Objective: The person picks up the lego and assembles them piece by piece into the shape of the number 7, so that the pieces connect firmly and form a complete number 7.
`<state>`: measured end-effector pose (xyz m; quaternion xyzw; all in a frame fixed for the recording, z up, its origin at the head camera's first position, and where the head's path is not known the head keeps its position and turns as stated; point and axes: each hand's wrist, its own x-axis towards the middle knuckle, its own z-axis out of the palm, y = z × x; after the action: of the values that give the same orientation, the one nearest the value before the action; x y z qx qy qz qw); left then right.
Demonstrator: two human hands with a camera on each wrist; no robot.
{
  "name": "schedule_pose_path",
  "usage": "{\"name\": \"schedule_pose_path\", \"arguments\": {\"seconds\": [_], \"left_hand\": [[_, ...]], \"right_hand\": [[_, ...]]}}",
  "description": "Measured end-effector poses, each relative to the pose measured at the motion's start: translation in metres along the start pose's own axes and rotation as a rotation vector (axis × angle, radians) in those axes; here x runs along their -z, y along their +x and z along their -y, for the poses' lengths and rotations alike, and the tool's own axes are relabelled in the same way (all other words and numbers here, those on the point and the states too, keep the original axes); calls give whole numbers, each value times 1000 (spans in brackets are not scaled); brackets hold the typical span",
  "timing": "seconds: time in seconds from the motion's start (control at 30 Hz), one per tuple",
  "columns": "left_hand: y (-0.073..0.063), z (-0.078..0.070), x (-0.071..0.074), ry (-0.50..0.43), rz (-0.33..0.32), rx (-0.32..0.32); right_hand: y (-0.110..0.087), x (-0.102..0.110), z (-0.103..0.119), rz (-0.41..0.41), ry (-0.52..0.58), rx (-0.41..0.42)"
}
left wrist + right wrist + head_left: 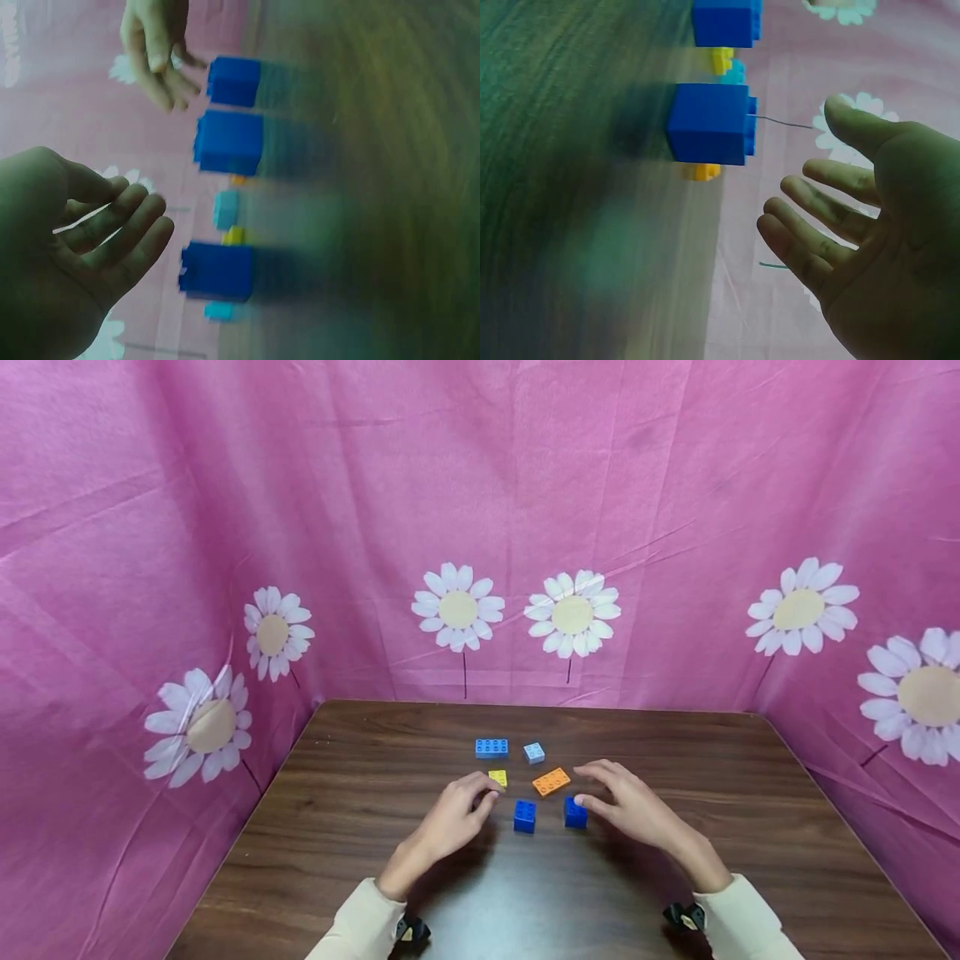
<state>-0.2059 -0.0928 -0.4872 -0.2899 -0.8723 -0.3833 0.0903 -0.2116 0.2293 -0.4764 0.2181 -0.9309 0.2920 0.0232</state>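
My left hand (450,818) hovers over the table with loosely bent fingers and nothing in them, next to a small yellow brick (497,777). In the left wrist view a tall dark blue brick (217,271) stands close to its fingertips; the left hand hides that brick in the head view. My right hand (637,806) is held with fingers spread, its thumb overlapping another dark blue brick (575,814) in the head view. A gap shows between hand and brick in the right wrist view. Between the hands stands a further dark blue brick (525,817).
An orange brick (552,782) lies slanted behind the dark blue ones. Farther back are a long blue brick (491,748) and a small light blue brick (534,752). Pink cloth (510,485) with printed daisies hangs around the wooden table (675,743) at its back and sides.
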Motion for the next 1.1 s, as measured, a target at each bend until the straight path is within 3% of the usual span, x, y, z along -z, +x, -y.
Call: {"name": "schedule_pose_path", "arguments": {"seconds": [0.2, 0.5, 0.8, 1.03, 1.1], "left_hand": [[2, -8, -15, 3, 115, 16], [8, -17, -36, -10, 254, 167], [13, -5, -51, -2, 238, 187], [14, 5, -50, -214, 250, 242], [14, 7, -49, -232, 243, 247]], "right_hand": [[1, -13, -3, 59, -24, 6], [4, -28, -10, 99, -29, 94], [7, -36, -12, 88, 0, 69], [6, -37, -15, 83, 56, 86], [7, -38, -16, 78, 64, 78]]}}
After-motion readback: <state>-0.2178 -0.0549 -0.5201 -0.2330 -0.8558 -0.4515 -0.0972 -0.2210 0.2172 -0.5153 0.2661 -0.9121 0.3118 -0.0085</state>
